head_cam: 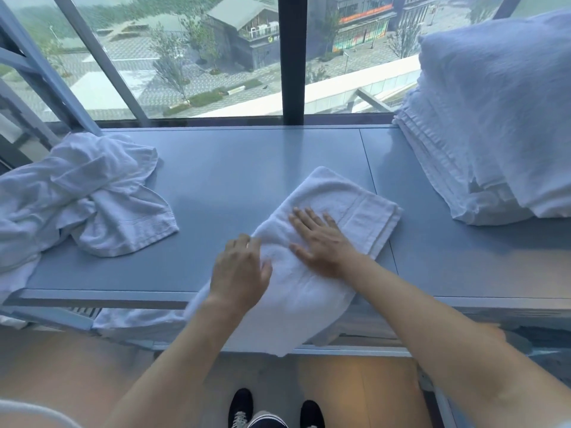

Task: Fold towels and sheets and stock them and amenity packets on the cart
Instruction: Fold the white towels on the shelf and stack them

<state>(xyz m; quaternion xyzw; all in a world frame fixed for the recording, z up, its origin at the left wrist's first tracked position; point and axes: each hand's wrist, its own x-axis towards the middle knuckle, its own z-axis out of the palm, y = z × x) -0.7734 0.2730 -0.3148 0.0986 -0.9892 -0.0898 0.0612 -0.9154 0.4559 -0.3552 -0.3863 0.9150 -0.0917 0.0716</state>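
A white towel (346, 202), folded into a long strip, lies slantwise on the grey window ledge (231, 168), its near end hanging over the front edge. My right hand (321, 239) lies flat on the towel's middle with fingers straight and spread. My left hand (241, 270) rests on the towel's left edge, fingers relaxed and touching the cloth. A heap of crumpled white towels (86, 193) sits at the left end of the ledge. At the right end stands a tall stack of folded white linen (494, 118).
A large window with a dark vertical post (292, 57) runs behind the ledge. A slanted metal frame (40, 69) stands at the far left. Below the ledge are a wooden floor (355, 393) and my dark shoes (241, 406).
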